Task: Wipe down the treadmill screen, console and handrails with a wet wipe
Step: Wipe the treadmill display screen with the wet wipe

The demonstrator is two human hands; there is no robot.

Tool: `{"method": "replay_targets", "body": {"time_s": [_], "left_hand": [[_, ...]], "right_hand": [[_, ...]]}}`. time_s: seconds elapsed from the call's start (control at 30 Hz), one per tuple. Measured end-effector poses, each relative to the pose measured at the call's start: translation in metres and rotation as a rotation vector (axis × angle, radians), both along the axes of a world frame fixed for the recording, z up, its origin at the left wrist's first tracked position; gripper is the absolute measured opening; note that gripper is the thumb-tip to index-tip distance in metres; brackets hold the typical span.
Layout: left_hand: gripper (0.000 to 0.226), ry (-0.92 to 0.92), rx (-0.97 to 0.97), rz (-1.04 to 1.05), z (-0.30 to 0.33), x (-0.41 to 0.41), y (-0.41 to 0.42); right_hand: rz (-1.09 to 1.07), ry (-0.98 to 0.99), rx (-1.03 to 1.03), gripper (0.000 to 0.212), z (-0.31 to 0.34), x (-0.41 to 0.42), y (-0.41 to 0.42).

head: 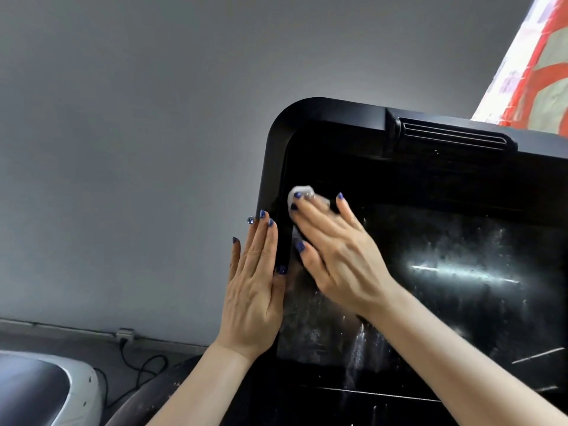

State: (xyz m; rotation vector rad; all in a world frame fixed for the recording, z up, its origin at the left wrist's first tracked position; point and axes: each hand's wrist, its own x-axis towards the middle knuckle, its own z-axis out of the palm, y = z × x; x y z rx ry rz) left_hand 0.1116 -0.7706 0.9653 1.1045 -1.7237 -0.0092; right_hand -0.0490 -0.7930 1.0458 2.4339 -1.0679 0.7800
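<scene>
My left hand [256, 290] lies flat, fingers straight, against the screen's left bezel [278, 167]. My right hand [335, 256], fingers spread, presses the wet wipe [299, 192] onto the smeared treadmill screen [445, 256]; wipe protrudes beyond my fingertips, near the upper-left corner.
</scene>
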Motion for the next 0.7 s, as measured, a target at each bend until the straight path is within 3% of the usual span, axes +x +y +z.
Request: {"method": "replay_targets", "body": {"time_s": [0.2, 0.4, 0.57, 0.7], "left_hand": [[0.058, 0.022, 0.013, -0.017, -0.001, 0.001, 0.000], [0.058, 0.033, 0.013, -0.027, -0.001, 0.002, 0.002], [0.060, 0.012, 0.019, -0.031, -0.003, 0.003, 0.002], [0.065, 0.009, 0.032, -0.032, -0.003, 0.002, 0.004]], "right_hand": [[0.026, 0.097, 0.038, 0.054, -0.014, -0.006, 0.018], [-0.117, -0.013, -0.042, 0.054, 0.020, -0.003, -0.018], [-0.014, 0.145, 0.030, 0.057, -0.016, -0.007, 0.017], [-0.099, 0.083, -0.096, 0.053, 0.005, -0.026, -0.007]]}}
